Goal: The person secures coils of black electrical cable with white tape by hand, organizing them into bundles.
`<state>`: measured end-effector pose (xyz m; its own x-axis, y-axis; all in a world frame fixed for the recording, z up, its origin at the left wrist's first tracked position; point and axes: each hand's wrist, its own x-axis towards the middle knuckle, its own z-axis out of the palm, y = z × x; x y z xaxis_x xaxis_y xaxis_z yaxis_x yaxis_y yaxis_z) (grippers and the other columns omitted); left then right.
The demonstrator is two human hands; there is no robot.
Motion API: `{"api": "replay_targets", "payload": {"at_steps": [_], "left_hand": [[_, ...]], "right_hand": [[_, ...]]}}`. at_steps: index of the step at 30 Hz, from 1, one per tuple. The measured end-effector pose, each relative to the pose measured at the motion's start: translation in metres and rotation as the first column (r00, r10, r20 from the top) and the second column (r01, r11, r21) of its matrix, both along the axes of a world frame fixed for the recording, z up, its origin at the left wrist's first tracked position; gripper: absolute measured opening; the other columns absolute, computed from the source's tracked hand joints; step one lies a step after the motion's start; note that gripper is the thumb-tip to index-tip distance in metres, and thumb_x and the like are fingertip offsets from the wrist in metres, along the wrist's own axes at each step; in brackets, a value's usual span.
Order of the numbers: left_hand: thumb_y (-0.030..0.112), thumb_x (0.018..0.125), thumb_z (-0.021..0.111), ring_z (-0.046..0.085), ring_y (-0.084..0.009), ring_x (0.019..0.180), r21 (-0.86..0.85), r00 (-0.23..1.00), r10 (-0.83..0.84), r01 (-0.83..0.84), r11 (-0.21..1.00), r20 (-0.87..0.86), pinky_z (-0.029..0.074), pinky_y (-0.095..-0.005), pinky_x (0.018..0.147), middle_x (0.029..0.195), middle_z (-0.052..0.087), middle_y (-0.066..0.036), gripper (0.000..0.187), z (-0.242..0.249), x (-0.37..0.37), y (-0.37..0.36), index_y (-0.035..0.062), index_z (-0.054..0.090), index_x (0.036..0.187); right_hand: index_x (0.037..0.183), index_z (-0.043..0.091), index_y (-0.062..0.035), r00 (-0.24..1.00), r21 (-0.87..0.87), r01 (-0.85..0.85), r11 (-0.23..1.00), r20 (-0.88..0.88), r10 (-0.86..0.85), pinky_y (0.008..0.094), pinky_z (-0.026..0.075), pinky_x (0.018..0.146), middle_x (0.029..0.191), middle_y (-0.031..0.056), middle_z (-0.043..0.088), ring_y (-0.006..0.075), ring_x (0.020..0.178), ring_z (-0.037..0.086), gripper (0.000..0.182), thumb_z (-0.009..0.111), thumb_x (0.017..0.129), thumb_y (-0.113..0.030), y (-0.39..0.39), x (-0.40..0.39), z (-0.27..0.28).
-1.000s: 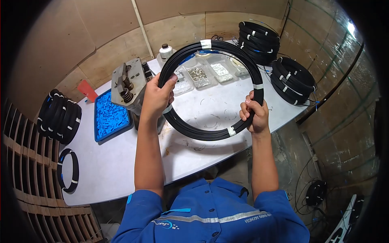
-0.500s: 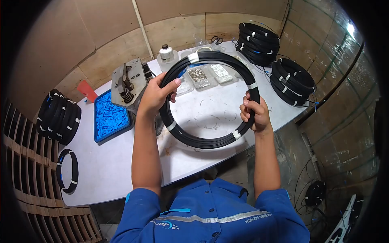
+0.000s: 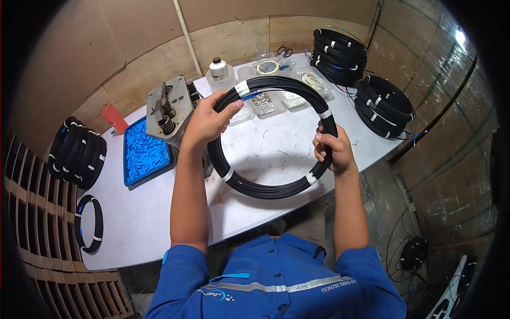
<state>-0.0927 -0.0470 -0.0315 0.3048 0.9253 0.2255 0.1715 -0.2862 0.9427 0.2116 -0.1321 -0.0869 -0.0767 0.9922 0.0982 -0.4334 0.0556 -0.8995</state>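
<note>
A large coil of black cable [image 3: 265, 190], bound with several white tape bands, is held up above the white table. My left hand [image 3: 208, 118] grips its upper left side, thumb on top and fingers curled behind. On the coil's right side, my right hand [image 3: 337, 148] is closed around the bundle with the thumb across the front. A bit of blue shows on the cable just inside the ring near my left hand. Behind the coil's upper edge, trays of small metal parts [image 3: 263, 104] are partly hidden.
A metal press-like tool [image 3: 169, 109] stands beside a tray of small blue pieces [image 3: 146, 151]. Stacked black coils sit at the back right [image 3: 340, 56], right [image 3: 383, 106] and left [image 3: 77, 151]. A single coil [image 3: 98, 226] lies front left; a white bottle [image 3: 218, 69] and scissors [image 3: 285, 51] are behind.
The coil has dropped slightly and its top has tilted toward me, uncovering tape rolls behind it. Both hands keep their grip, and the left has shifted a little.
</note>
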Motion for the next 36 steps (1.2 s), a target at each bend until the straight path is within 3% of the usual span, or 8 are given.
{"api": "replay_targets", "payload": {"at_steps": [3, 19, 28, 34, 36], "left_hand": [[0.028, 0.086, 0.075, 0.044, -0.0044, 0.047, 0.005, 0.999, 0.034, -0.034, 0.999, 0.013, 0.033, -0.0234, 0.042, 0.058, 0.05, 0.005, 0.03, -0.003, 0.001, 0.001, 0.0028, 0.066, 0.098], [0.024, 0.074, 0.084, 0.047, -0.0059, 0.051, 0.018, 0.991, 0.057, -0.055, 0.998, -0.123, 0.037, -0.0235, 0.046, 0.066, 0.056, 0.002, 0.044, 0.002, 0.003, -0.007, -0.0004, 0.065, 0.106], [0.02, 0.074, 0.085, 0.046, -0.0064, 0.048, -0.102, 1.0, 0.023, -0.023, 0.995, 0.006, 0.036, -0.0239, 0.044, 0.061, 0.053, 0.002, 0.042, -0.009, 0.003, -0.004, -0.002, 0.064, 0.104], [0.03, 0.077, 0.082, 0.059, -0.0095, 0.064, -0.084, 0.998, -0.023, 0.018, 0.996, -0.063, 0.047, -0.024, 0.055, 0.072, 0.061, -0.002, 0.042, -0.001, 0.005, -0.006, -0.0007, 0.065, 0.099], [0.033, 0.078, 0.081, 0.063, -0.0122, 0.07, 0.02, 0.964, -0.059, 0.067, 0.998, -0.258, 0.051, -0.0262, 0.063, 0.076, 0.065, -0.005, 0.044, 0.0, 0.003, 0.004, -0.0011, 0.064, 0.1]], "right_hand": [[0.091, 0.048, -0.005, 1.0, -0.004, -0.001, 1.0, 0.003, 0.001, 0.025, 0.04, 0.04, 0.063, 0.0028, 0.05, 0.0087, 0.045, 0.044, 0.02, 0.066, 0.082, -0.003, -0.001, 0.0, 0.0], [0.099, 0.049, -0.0032, 0.998, -0.03, 0.02, 0.999, 0.059, -0.018, 0.0237, 0.039, 0.038, 0.062, 0.0028, 0.048, 0.008, 0.043, 0.042, 0.02, 0.062, 0.084, -0.005, -0.002, 0.002, 0.003], [0.098, 0.05, -0.0029, 0.991, -0.048, 0.0, 0.999, 0.133, 0.007, 0.0233, 0.039, 0.037, 0.061, 0.0029, 0.05, 0.0078, 0.041, 0.042, 0.022, 0.065, 0.082, -0.006, 0.001, 0.006, 0.012], [0.094, 0.05, -0.003, 0.981, -0.028, -0.075, 0.997, 0.176, 0.078, 0.0237, 0.039, 0.036, 0.061, 0.0028, 0.049, 0.0082, 0.04, 0.041, 0.023, 0.066, 0.078, -0.006, 0.011, 0.01, 0.011], [0.093, 0.05, -0.0031, 0.965, -0.021, -0.119, 0.993, 0.231, 0.12, 0.0238, 0.039, 0.036, 0.061, 0.0027, 0.05, 0.0085, 0.04, 0.042, 0.024, 0.066, 0.077, -0.007, 0.019, 0.014, 0.016]]}}
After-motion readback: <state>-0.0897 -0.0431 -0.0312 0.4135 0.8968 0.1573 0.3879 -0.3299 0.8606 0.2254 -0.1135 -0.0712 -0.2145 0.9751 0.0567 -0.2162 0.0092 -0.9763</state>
